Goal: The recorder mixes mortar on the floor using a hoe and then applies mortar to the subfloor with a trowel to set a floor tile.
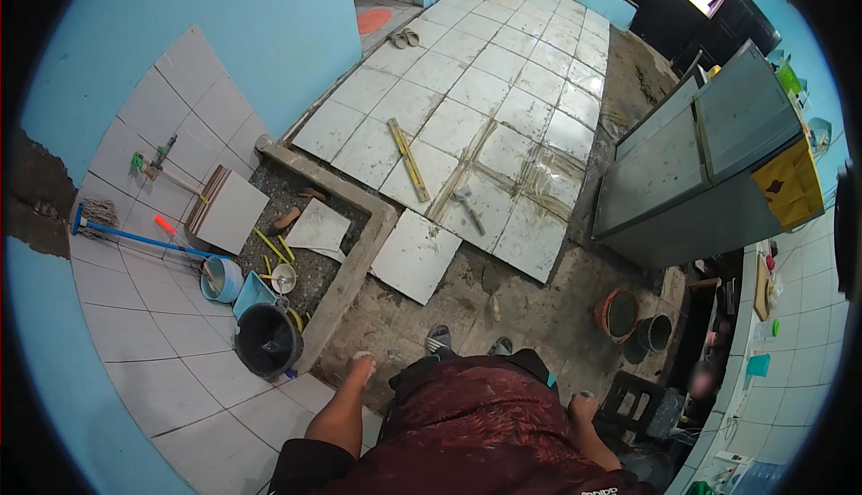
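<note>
My left hand [361, 367] hangs low at my left side, beside the corner of a low concrete curb, touching nothing that I can see. My right hand [584, 405] is down at my right side near a black plastic crate; its fingers look curled, but whether they hold anything is too small to tell. In front of my sandals a trowel [491, 281] lies on the bare floor. A loose white tile [417, 257] sits against the curb. On the laid floor tiles [485, 87] rest a yellow spirit level [409, 161] and a mallet-like tool [468, 210].
Left, inside the curb [382, 226], are a black bucket [268, 342], a light blue pail [222, 280], a blue-handled mop [153, 238], leaning tiles [231, 210] and a broken tile [319, 230]. Right stand an orange-brown bucket [618, 314], a dark bucket [656, 332] and a grey refrigerator [660, 172].
</note>
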Demonstrator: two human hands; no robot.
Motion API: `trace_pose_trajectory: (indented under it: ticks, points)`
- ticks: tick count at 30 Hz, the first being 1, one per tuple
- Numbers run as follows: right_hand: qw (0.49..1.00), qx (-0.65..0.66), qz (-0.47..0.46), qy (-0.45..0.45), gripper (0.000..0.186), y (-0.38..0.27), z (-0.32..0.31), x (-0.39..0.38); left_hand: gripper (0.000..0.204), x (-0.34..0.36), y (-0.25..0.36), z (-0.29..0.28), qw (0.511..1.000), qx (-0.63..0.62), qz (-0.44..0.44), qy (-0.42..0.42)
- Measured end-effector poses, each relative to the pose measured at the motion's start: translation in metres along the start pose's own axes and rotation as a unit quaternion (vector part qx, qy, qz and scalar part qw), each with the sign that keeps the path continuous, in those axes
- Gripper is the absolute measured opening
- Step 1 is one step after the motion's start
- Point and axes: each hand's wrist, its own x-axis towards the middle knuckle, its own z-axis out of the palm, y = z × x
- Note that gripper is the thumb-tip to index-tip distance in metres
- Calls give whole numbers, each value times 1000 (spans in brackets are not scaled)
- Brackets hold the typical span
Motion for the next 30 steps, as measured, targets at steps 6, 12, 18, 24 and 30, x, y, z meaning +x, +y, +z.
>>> trace_pose_trajectory:
  ticks: [6, 12, 18, 24, 30]
  points:
    - [994, -83, -17, 73, 35, 34, 8, 2, 12, -28, -60, -15, 996, 14, -88, -13]
    - [990, -94, -31, 102, 35, 45, 7, -2, 16, -33, -64, -14, 991, 104, -79, 5]
    - [992, -91, -27, 85, 32, 43, 12, 2, 14, -8, -19, 2, 998, 40, 20, -38]
    - [994, -48, -5, 102, 30, 45, 21, 6, 19, -14, 29, 24, 999, -22, 36, -9]
    - [992, -28, -21, 120, 30, 56, 23, 9, 19, 9, -13, 10, 991, 72, 79, -83]
